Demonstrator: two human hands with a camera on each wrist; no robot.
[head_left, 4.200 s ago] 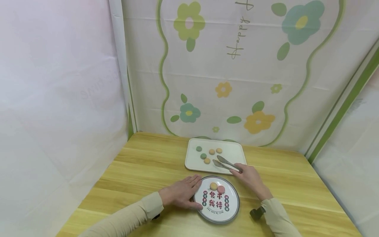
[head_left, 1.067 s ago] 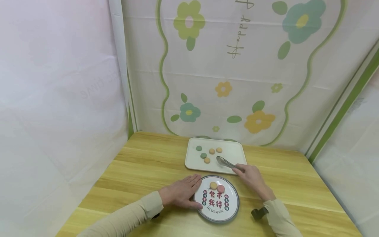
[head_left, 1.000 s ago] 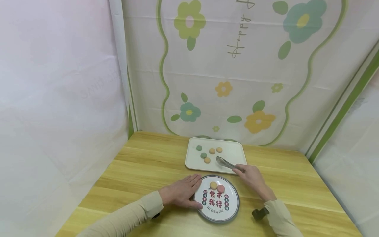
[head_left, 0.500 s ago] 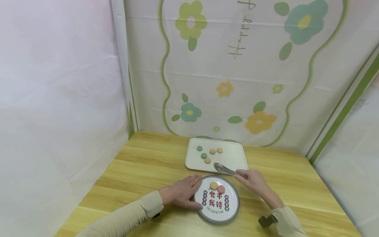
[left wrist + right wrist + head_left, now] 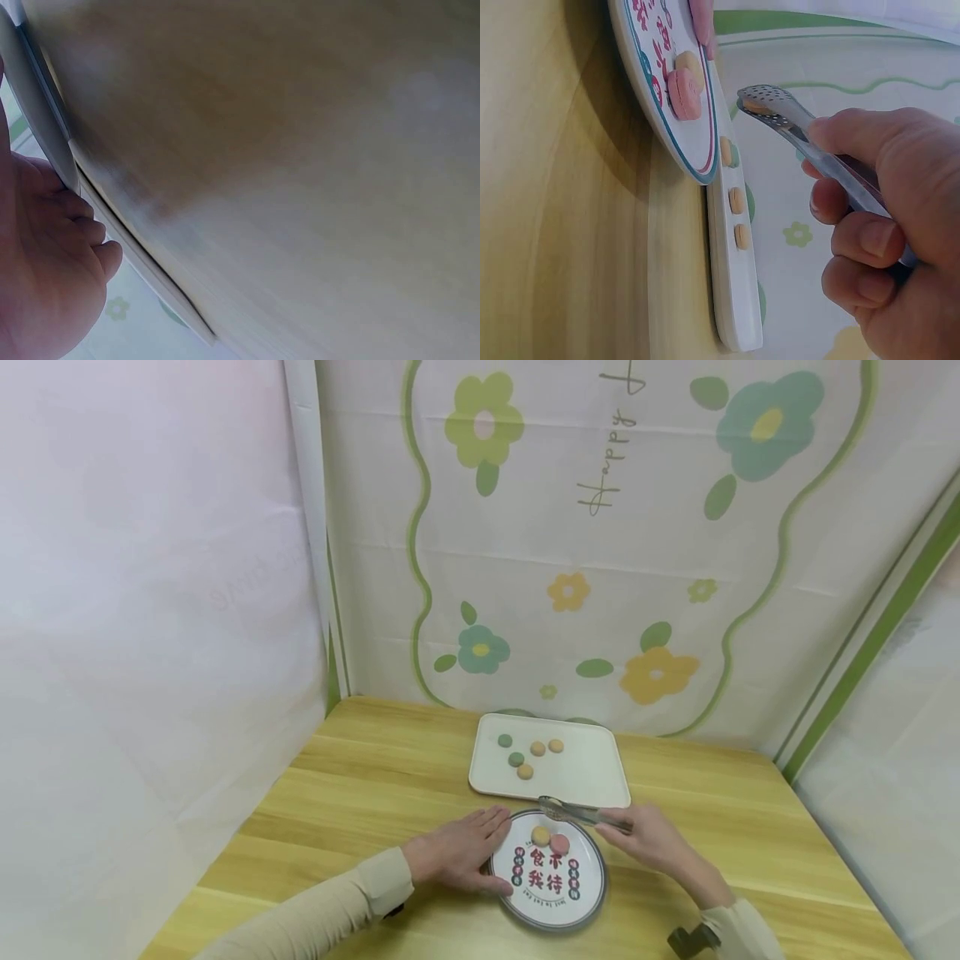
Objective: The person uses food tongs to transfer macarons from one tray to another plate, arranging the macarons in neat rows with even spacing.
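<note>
My right hand (image 5: 648, 839) grips metal tongs (image 5: 588, 815) with perforated heads. Their heads are closed around a pale orange macaron (image 5: 756, 106), seen in the right wrist view, raised above the far rim of the round plate (image 5: 588, 868). On this white plate with red lettering lie a yellow macaron (image 5: 541, 835) and a pink macaron (image 5: 559, 844), side by side. My left hand (image 5: 465, 852) rests at the plate's left rim, fingers extended and thumb over the edge. In the left wrist view the plate's rim sits against that hand's fingers.
Behind the plate, a white rectangular tray (image 5: 592, 768) holds two green macarons (image 5: 516, 760) and three yellow-orange macarons (image 5: 537, 748). Both stand on a wood-grain table (image 5: 360, 777). A flowered cloth backdrop (image 5: 525, 543) rises at the table's far edge.
The tongs, apart at first over the tray, have come together and moved off it toward me, up to the plate's far edge. My left hand and the plate have stayed put.
</note>
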